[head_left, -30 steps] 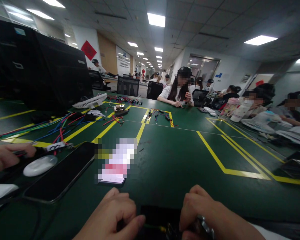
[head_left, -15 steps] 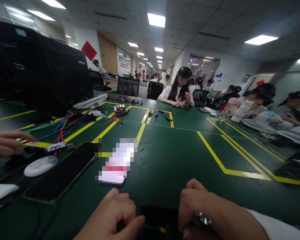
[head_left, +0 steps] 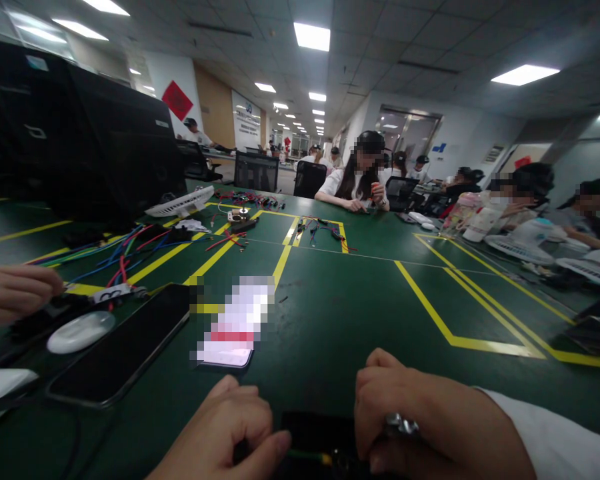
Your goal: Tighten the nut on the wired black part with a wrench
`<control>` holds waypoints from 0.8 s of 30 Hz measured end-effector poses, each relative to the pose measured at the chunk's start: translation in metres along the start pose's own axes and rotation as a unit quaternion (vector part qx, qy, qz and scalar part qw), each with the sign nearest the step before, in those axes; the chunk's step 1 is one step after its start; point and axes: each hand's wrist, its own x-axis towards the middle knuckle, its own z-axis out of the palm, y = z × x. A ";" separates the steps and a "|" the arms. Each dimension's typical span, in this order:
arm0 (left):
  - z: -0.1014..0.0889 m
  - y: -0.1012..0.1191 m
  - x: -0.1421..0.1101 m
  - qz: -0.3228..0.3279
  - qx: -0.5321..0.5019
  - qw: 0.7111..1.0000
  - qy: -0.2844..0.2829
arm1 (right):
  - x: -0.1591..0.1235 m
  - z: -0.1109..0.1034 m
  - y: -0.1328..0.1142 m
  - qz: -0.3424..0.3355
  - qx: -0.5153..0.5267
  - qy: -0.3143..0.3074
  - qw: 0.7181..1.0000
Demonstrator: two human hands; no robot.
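My left hand (head_left: 235,427) is at the bottom centre with its fingers curled and thumb bent in. What it may hold is hidden. Closed round a shiny metal piece (head_left: 401,425), my right hand (head_left: 405,400) rests at the lower right; the kind of piece does not show. Between both hands lies a black object (head_left: 317,430), partly cut off by the lower edge, with a small yellow-green bit below it. Ahead of my left hand is a lit phone (head_left: 235,327), its screen blurred out. A dark phone (head_left: 125,347) lies further left.
Another person's hand (head_left: 17,293) is at the left edge, near coloured wires (head_left: 125,250) and a white oval object (head_left: 81,332). A black computer case (head_left: 85,133) stands at the back left. Across the green table (head_left: 340,313) sits a co-worker (head_left: 355,177). Small wired parts (head_left: 325,230) lie mid-table.
My right hand has shifted slightly up and left, with the metal piece in it. My left hand looks unchanged. The other person's fingers at the left have drawn back a little.
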 end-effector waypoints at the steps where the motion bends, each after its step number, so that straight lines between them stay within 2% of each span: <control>1: 0.001 -0.002 -0.001 -0.004 0.011 1.000 -0.011 | 0.000 0.000 0.000 -0.004 0.002 0.001 1.000; 5: 0.002 -0.005 -0.003 -0.011 0.034 0.998 -0.048 | 0.000 0.000 0.001 -0.008 0.005 0.000 1.000; 11: -0.005 0.002 0.002 -0.002 -0.013 1.000 0.008 | 0.000 0.000 0.002 0.000 -0.010 0.012 1.000; 14: -0.009 0.007 0.007 -0.006 -0.017 1.000 0.014 | -0.004 0.002 0.002 -0.003 0.014 0.020 1.000; 18: -0.008 0.007 0.005 -0.007 -0.015 1.000 0.013 | -0.011 0.000 0.000 0.030 0.025 0.032 0.999; 24: -0.002 0.001 -0.002 -0.010 0.018 0.999 -0.028 | -0.022 0.007 -0.008 0.130 0.041 0.138 0.981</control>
